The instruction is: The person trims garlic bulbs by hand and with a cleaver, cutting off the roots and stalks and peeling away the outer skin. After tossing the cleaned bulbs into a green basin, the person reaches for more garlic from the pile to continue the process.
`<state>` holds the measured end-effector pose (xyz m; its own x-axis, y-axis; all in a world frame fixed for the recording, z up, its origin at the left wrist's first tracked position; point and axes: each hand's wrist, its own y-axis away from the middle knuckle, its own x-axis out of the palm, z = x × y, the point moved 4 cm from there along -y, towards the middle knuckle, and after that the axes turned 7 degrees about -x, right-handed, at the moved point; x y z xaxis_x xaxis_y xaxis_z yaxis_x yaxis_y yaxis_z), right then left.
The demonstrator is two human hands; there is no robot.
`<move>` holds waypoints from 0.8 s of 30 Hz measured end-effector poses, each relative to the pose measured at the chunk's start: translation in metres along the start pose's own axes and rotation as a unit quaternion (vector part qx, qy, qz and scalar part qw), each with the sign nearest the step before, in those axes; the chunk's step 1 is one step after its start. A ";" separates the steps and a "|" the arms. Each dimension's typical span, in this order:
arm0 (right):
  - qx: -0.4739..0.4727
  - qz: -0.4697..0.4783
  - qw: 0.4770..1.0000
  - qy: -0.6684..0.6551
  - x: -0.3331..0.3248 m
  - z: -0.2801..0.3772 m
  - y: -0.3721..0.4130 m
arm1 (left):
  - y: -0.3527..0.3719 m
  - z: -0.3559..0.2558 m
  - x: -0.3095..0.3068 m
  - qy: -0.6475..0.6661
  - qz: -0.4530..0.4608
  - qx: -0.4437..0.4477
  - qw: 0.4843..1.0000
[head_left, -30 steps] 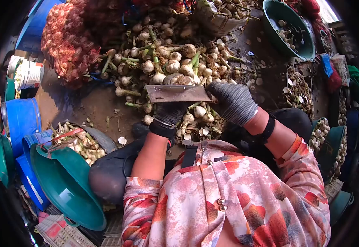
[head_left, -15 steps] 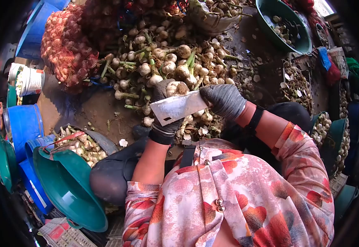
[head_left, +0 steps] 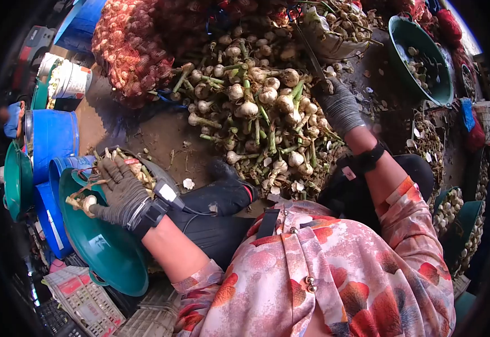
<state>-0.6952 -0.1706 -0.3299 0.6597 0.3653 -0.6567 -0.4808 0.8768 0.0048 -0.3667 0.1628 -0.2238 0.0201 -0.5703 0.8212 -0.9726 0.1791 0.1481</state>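
My left hand (head_left: 120,192), in a grey glove, is over the edge of a green basin (head_left: 96,247) at the left, fingers spread. A garlic bulb (head_left: 89,203) shows right beside its thumb, over the basin; whether they touch I cannot tell. At the upper right my right hand (head_left: 340,106), also gloved, is closed around the handle of a knife (head_left: 310,51), whose blade points up and away. Between the hands lies a heap of garlic bulbs with stems (head_left: 267,95).
Red net sacks of bulbs (head_left: 127,56) stand behind the heap. Blue tubs (head_left: 54,137) line the left side. A white sack (head_left: 335,40) and another green basin (head_left: 419,62) are at the upper right. Crates (head_left: 85,300) sit at the lower left.
My left hand has swung from the heap to the green basin and its fingers have spread. My right hand has moved up and right, turning the blade away. The view has shifted slightly.
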 end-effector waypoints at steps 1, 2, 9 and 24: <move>0.014 0.013 1.000 -0.015 0.003 0.003 -0.001 | -0.007 0.030 -0.007 -0.084 -0.054 -0.053 0.994; 0.023 0.030 0.999 -0.002 0.005 0.008 -0.001 | -0.017 0.069 -0.017 -0.161 -0.029 -0.121 0.979; 0.048 0.098 0.994 -0.029 0.019 0.000 -0.013 | -0.046 0.327 -0.063 -0.704 -0.074 -0.373 0.600; -0.200 0.144 0.960 0.135 0.011 0.056 0.006 | -0.009 0.329 -0.087 -0.718 0.477 0.087 0.500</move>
<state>-0.6582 -0.1437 -0.2951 0.3191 0.4325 -0.8433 -0.8395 0.5419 -0.0398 -0.4358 -0.0526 -0.4779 -0.5376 -0.3021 -0.7872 -0.3892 0.9171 -0.0862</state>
